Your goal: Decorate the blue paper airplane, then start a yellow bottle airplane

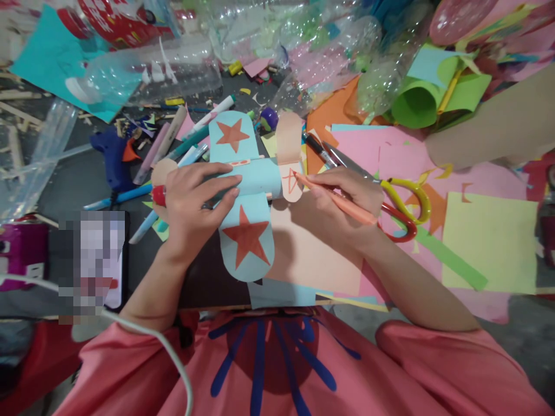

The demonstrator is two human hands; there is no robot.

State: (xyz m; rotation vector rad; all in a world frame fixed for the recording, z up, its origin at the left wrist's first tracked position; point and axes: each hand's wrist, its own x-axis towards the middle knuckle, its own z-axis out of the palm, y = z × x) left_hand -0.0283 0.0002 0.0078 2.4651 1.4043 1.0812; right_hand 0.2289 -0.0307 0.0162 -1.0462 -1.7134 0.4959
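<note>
A light-blue paper airplane (260,175) lies in front of me, with a coloured-in red-orange star on each wing (234,155). My left hand (191,193) rests over its body near the nose, fingers curved round it and pressing it steady. At the other end is a peach paper tail (288,138) with rounded ends. Between the fingers of my right hand (347,188) is an orange marker (353,209). Its tip touches the near half of the tail, where a thin star outline shows.
Scissors (411,199) lie by my right hand, partly hidden, on pink paper (390,153). Several markers (191,136) and a blue glue gun (110,156) are to the left, beside a phone (117,260). Plastic bottles (173,66) fill the back. A white cable (160,335) crosses the lower left.
</note>
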